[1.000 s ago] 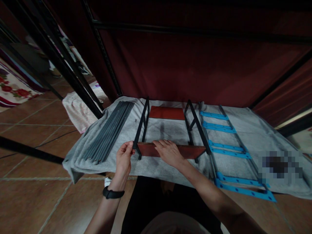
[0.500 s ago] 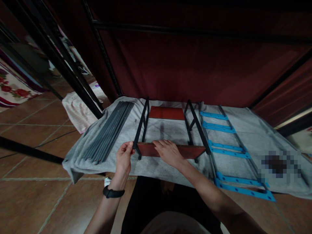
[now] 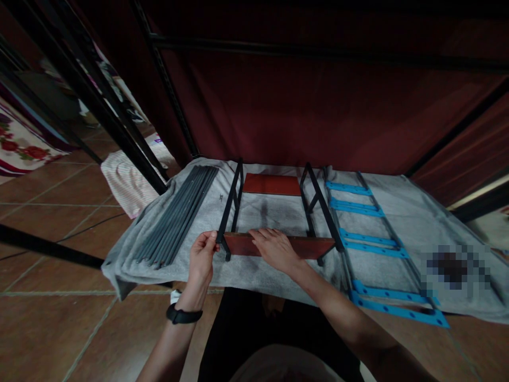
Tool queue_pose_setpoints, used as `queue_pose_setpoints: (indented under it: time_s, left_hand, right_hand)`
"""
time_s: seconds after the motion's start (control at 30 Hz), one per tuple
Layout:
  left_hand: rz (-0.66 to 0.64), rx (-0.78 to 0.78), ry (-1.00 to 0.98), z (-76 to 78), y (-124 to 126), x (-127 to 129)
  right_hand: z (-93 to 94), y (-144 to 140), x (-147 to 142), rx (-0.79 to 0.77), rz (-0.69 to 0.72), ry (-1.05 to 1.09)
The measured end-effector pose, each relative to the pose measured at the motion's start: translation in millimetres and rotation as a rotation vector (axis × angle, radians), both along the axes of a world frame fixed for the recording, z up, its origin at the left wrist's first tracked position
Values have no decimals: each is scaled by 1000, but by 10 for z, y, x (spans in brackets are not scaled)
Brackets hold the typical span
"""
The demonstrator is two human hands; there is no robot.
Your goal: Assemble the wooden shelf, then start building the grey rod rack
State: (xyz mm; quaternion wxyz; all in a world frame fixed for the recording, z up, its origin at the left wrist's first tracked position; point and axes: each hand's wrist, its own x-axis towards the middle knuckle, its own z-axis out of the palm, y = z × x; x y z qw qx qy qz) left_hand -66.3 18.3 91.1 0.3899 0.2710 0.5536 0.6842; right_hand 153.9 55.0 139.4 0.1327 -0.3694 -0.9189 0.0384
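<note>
A small black metal frame [image 3: 229, 207] stands on the cloth-covered surface before me. A reddish-brown board [image 3: 314, 248] spans its near side, and an orange-red board [image 3: 272, 184] lies across its far side. At the near left corner, my left hand [image 3: 202, 254] is pinched closed against the frame's outer face; whatever its fingertips hold is too small to make out. My right hand [image 3: 274, 248] is laid over the near board's top edge, fingers hooked over it and steadying it. The right thumb is hidden.
Several grey metal tubes [image 3: 178, 215] lie left of the frame. Small metal pieces [image 3: 221, 197] rest beside them. To the right are tubes with blue brackets [image 3: 374, 249], then a pixelated patch. Black posts [image 3: 115, 106] rise at left; a dark red curtain [image 3: 318, 106] hangs behind.
</note>
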Motion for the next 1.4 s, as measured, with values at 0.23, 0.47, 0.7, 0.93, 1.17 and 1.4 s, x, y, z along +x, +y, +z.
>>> queue_pose_setpoints:
  time_s: [0.23,0.47,0.7,0.93,1.17,1.4]
  left_hand:
    - [-26,22,101,19,-1,-31]
    - [-17,-9,-2,22,-7,13]
    - [-2,33,87,-14,38,-29]
    - [-27,48,49,7,11,-3]
    - [-20,9,70,-17,4,-27]
    - [-19,34,154,-12,24,-32]
  right_hand:
    - [-7,3,0,-11,-4,-5]
    - [10,1,6,-20,-1,-21]
    - [12,-4,1,-10,-8,-5]
    - [22,-2,2,-19,-4,-3]
    - [11,-6,-1,-24,-9,-9]
    - [18,-1,-2,-22,-11,-19]
